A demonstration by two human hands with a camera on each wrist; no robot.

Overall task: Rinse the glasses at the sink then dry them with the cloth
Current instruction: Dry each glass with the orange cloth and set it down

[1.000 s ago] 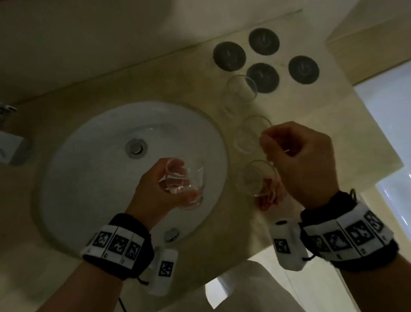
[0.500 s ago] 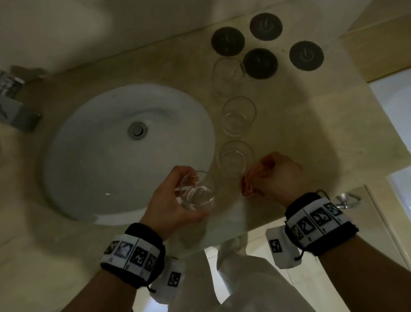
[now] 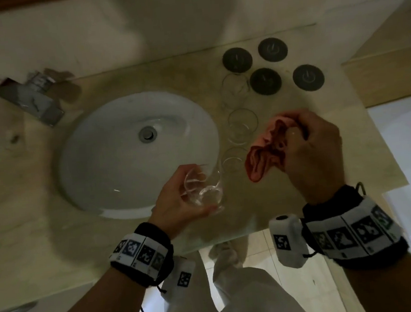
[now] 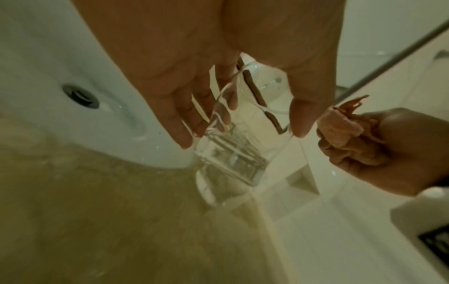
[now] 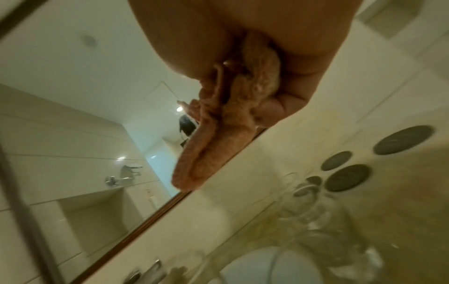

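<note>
From the head view, the left hand [image 3: 178, 198] holds a clear drinking glass [image 3: 203, 188] above the beige stone tabletop [image 3: 300, 177], at the near rim of the white oval sink [image 3: 98, 140]; its grip is clamped round the glass wall. The right hand [image 3: 315, 148] is raised just to the right, its grip bunched on a crumpled pink cloth [image 3: 271, 150]. To dry well, I judge the cloth should be pushed inside and the glass turned against it. Three more clear glasses [image 3: 242, 125] stand in a row beside the sink.

The left wrist view shows fingers [image 4: 179, 123] and thumb on opposite sides of the glass, which tilts with its base towards the floor.

The right wrist view shows the cloth hanging from the closed fist, touching nothing.
</note>
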